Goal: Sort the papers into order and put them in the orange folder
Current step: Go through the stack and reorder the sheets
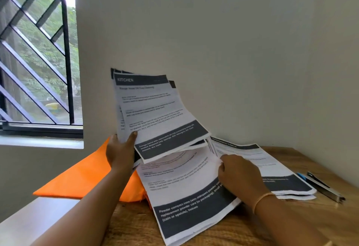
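Both hands are on paper and well apart. The left hand (121,152) grips the lower edge of a raised sheaf of white printed sheets with dark header bands (155,109), thumb across the front of the top "KITCHEN" page. The right hand (240,175) lies with curled fingers on the loose white printed sheets (186,197) spread over the brown wooden table (291,226), thumb and forefinger seemingly pinching one edge. The flat orange paper folder (77,179) lies to the left, just behind and below the left hand, its long axis running from the near left toward the wall, one end tucked under the spread sheets. That leaves the left hand much the nearer to it; the right would have to reach across the pile. Whether the folder lies open cannot be told, and filing likely waits on the sorting.
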Action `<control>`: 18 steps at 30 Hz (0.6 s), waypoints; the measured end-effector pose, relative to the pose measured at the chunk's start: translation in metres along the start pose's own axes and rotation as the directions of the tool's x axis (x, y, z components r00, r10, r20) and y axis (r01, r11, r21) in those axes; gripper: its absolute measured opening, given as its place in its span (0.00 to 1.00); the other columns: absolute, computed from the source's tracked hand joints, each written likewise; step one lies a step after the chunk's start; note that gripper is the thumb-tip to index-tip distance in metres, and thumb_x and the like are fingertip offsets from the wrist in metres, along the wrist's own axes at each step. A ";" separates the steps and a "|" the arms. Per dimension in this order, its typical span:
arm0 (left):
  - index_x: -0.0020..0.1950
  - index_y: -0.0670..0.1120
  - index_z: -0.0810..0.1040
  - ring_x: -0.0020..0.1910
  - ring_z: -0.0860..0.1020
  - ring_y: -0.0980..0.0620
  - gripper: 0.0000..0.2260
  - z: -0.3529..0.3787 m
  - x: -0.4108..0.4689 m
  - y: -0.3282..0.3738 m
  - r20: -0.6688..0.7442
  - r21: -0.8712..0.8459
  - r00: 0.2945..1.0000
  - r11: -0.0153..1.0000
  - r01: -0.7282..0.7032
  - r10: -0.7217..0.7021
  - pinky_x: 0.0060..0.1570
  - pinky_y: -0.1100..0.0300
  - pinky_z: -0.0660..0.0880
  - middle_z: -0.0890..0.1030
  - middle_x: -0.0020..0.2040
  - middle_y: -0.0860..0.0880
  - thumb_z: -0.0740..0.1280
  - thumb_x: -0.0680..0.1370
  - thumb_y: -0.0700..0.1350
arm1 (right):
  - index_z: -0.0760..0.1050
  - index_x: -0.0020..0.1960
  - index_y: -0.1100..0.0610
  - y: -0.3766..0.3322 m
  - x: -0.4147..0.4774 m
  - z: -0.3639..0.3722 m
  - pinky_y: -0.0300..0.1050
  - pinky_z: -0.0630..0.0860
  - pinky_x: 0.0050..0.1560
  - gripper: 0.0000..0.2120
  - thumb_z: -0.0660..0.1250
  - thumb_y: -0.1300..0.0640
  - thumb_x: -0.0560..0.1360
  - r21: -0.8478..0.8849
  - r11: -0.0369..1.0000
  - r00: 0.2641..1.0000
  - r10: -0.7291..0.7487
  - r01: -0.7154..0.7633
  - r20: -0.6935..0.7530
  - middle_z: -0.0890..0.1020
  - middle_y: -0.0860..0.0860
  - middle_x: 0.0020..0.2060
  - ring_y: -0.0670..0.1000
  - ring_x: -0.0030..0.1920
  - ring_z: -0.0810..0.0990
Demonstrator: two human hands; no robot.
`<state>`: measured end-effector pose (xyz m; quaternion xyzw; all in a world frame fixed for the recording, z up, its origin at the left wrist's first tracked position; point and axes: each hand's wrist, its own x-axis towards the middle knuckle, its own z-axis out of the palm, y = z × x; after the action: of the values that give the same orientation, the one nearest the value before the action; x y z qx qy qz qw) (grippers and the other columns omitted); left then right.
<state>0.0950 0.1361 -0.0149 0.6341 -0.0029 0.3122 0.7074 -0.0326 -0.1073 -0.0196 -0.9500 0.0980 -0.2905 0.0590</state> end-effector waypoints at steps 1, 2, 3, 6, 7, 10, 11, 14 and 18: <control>0.51 0.46 0.75 0.49 0.79 0.42 0.11 0.001 -0.001 0.001 0.023 0.006 1.000 1.000 -0.022 0.021 0.51 0.43 0.77 0.80 0.50 0.45 0.71 0.74 0.49 | 0.75 0.56 0.51 0.001 0.001 0.000 0.38 0.72 0.48 0.12 0.55 0.51 0.80 0.005 1.000 1.000 0.010 -0.010 -0.006 0.80 0.49 0.49 0.48 0.49 0.78; 0.52 0.46 0.75 0.49 0.80 0.42 0.12 0.001 -0.002 0.002 0.043 0.014 0.998 0.999 -0.035 0.035 0.51 0.43 0.77 0.80 0.51 0.45 0.71 0.74 0.49 | 0.75 0.54 0.52 0.003 0.001 -0.001 0.38 0.72 0.47 0.11 0.56 0.52 0.80 0.027 0.999 0.999 0.029 -0.028 -0.019 0.79 0.49 0.48 0.48 0.48 0.78; 0.53 0.46 0.76 0.49 0.80 0.42 0.13 0.002 -0.004 0.002 0.064 0.016 0.997 0.999 -0.049 0.047 0.51 0.43 0.78 0.80 0.51 0.45 0.72 0.74 0.50 | 0.76 0.55 0.53 0.006 0.002 -0.001 0.39 0.73 0.49 0.11 0.56 0.53 0.80 0.067 0.996 0.998 0.061 -0.059 -0.032 0.80 0.50 0.50 0.49 0.49 0.78; 0.53 0.45 0.76 0.48 0.81 0.43 0.13 0.005 -0.008 0.005 0.134 -0.024 0.989 0.998 -0.065 0.068 0.49 0.43 0.79 0.81 0.51 0.45 0.72 0.73 0.49 | 0.76 0.59 0.55 0.014 0.005 -0.006 0.44 0.73 0.50 0.13 0.55 0.56 0.81 0.270 0.954 0.981 0.161 -0.127 -0.109 0.80 0.54 0.55 0.52 0.51 0.78; 0.53 0.46 0.76 0.47 0.81 0.44 0.12 0.006 -0.010 0.007 0.158 -0.035 0.985 0.997 -0.071 0.075 0.49 0.44 0.79 0.81 0.50 0.45 0.72 0.73 0.48 | 0.76 0.56 0.56 0.016 0.006 -0.008 0.45 0.73 0.47 0.13 0.53 0.55 0.82 0.348 0.929 0.972 0.186 -0.127 -0.141 0.81 0.55 0.52 0.53 0.47 0.77; 0.51 0.47 0.76 0.47 0.82 0.45 0.10 0.009 -0.016 0.012 0.233 -0.092 0.968 0.993 -0.071 0.091 0.49 0.46 0.79 0.82 0.49 0.47 0.73 0.73 0.47 | 0.73 0.55 0.56 0.019 0.007 -0.013 0.43 0.70 0.43 0.14 0.51 0.50 0.82 0.562 0.819 0.955 0.247 -0.115 -0.165 0.80 0.53 0.48 0.52 0.45 0.75; 0.51 0.47 0.77 0.47 0.82 0.45 0.10 0.011 -0.018 0.013 0.260 -0.113 0.961 0.991 -0.066 0.094 0.49 0.46 0.79 0.83 0.49 0.47 0.73 0.72 0.46 | 0.72 0.56 0.56 0.019 0.007 -0.014 0.42 0.69 0.42 0.14 0.52 0.49 0.82 0.614 0.781 0.955 0.258 -0.116 -0.148 0.78 0.51 0.48 0.51 0.46 0.74; 0.52 0.46 0.78 0.46 0.83 0.46 0.12 0.015 -0.024 0.014 0.315 -0.122 0.943 0.990 -0.073 0.108 0.47 0.47 0.79 0.83 0.48 0.47 0.74 0.71 0.47 | 0.69 0.58 0.55 0.016 0.008 -0.015 0.41 0.69 0.44 0.14 0.53 0.47 0.81 0.677 0.724 0.963 0.255 -0.129 -0.089 0.76 0.49 0.47 0.50 0.48 0.73; 0.49 0.47 0.78 0.43 0.83 0.46 0.10 0.019 -0.027 0.013 0.354 -0.138 0.931 0.989 -0.045 0.092 0.44 0.48 0.80 0.84 0.45 0.48 0.74 0.71 0.47 | 0.67 0.52 0.55 0.016 0.010 -0.013 0.42 0.69 0.39 0.09 0.56 0.49 0.81 0.710 0.689 0.959 0.274 -0.145 -0.070 0.75 0.49 0.41 0.50 0.44 0.74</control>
<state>0.0748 0.1073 -0.0106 0.6334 -0.1743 0.2146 0.7227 -0.0341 -0.1255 -0.0063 -0.8111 0.0937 -0.3771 0.4371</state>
